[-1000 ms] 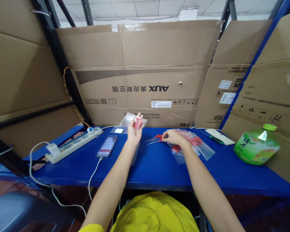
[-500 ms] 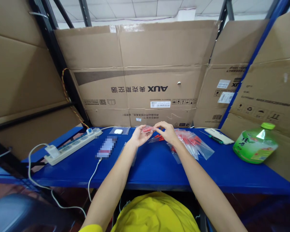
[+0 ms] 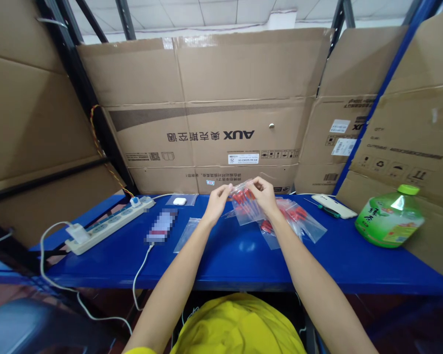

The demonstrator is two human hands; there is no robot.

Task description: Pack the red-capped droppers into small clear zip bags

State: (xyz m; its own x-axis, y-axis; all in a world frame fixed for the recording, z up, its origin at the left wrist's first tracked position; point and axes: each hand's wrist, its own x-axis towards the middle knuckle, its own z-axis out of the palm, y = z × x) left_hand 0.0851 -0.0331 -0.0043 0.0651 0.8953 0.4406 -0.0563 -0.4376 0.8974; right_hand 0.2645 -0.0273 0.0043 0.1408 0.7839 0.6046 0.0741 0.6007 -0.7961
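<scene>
A clear zip bag [image 3: 246,210] with red-handled pieces inside hangs between my two hands, over the middle of the blue table. My left hand [image 3: 218,200] pinches its upper left corner between thumb and finger. At the upper right edge, my right hand [image 3: 263,194] has closed fingers on the same bag. Beside and below my right hand lies a spread of filled clear bags [image 3: 299,216] with red items in them. To the left of my left forearm is a flat clear bag [image 3: 186,236]. The exact kind of the red items is too small to make out.
A power strip [image 3: 110,223] and a blurred phone [image 3: 161,225] on a cable lie to the left. A white case [image 3: 179,201] sits at the back. On the right are a green screwdriver [image 3: 328,210], a white slab [image 3: 334,205] and a green bottle [image 3: 389,219]. Cardboard walls [image 3: 214,118] enclose the table.
The zip bag has been raised and turned so that its face now hangs down toward me. Both hands have gone to its top corners, and the left hand has turned over from palm up.
</scene>
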